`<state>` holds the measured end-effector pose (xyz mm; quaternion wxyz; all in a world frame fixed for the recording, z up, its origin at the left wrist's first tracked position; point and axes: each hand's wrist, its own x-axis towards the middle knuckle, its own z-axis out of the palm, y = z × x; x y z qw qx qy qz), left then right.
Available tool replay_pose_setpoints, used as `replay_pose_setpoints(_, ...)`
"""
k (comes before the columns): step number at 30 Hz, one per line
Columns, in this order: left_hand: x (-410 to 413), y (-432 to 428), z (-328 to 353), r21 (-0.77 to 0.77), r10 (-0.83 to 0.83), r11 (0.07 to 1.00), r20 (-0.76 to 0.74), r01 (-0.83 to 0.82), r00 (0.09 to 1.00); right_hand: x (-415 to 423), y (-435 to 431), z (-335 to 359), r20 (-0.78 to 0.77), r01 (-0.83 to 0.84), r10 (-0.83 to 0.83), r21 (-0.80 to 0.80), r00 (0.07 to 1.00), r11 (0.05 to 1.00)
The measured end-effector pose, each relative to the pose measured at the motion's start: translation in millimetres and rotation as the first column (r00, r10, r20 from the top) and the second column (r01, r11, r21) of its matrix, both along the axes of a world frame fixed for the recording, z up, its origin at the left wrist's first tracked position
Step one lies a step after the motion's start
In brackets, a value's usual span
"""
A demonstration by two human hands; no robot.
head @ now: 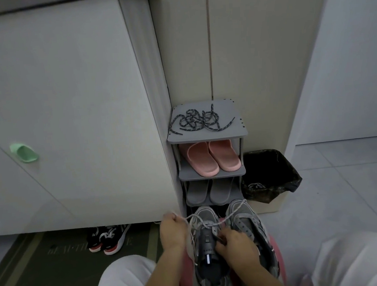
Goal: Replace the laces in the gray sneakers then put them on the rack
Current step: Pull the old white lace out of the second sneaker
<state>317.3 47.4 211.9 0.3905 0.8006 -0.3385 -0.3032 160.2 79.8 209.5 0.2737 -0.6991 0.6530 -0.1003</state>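
On my feed the gray rack (206, 137) stands in the corner. Its top shelf carries a tangle of dark laces (200, 120), the next shelf pink slippers (214, 157), and the one below gray slippers (212, 192). Just right of it a bin (273, 158) lined with a black bag holds something pale that I cannot make out.

The gray sneakers (246, 220) lie side by side on the lap, toes toward the rack's foot. My left hand (172, 229) is closed, pinching an end of the pale lace (213, 224), which runs taut across the left shoe and over to the right one. My right hand (234, 245) is curled onto the left shoe's tongue, gripping it.
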Motion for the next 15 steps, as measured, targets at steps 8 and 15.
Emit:
replay_pose_setpoints(8,66.4,-13.3,36.3,0.424,-0.486,0.830,0.233,0.362,0.842,1.7,-1.0,2.2,-0.030,0.000,0.001,0.021,1.000,1.000)
replay_pose_setpoints(15,29.2,1.1,26.3,0.527,-0.696,0.694,0.319,0.490,0.643,-7.4,-25.9,21.0,0.103,-0.109,0.096,0.132,0.990,0.985)
